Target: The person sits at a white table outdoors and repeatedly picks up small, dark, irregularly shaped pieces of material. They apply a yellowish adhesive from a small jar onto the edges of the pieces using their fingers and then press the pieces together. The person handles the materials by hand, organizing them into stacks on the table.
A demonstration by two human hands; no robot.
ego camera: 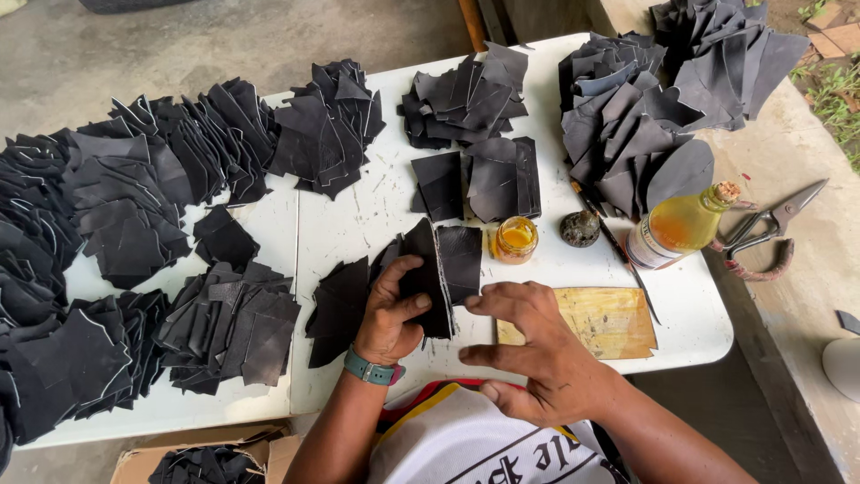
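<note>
While the small round glass jar of amber glue stood open on the white table, the scene read so:
Left hand: clamped on a black cut leather piece, held just left of the jar.
Right hand: fingers spread and holding nothing, below the jar, touching the leather's lower edge.
Yellowed glue-stained board: below-right of the jar.
Corked amber bottle: right of the jar.
Scissors: farther right.
Black leather stacks: well left of the jar.
</note>
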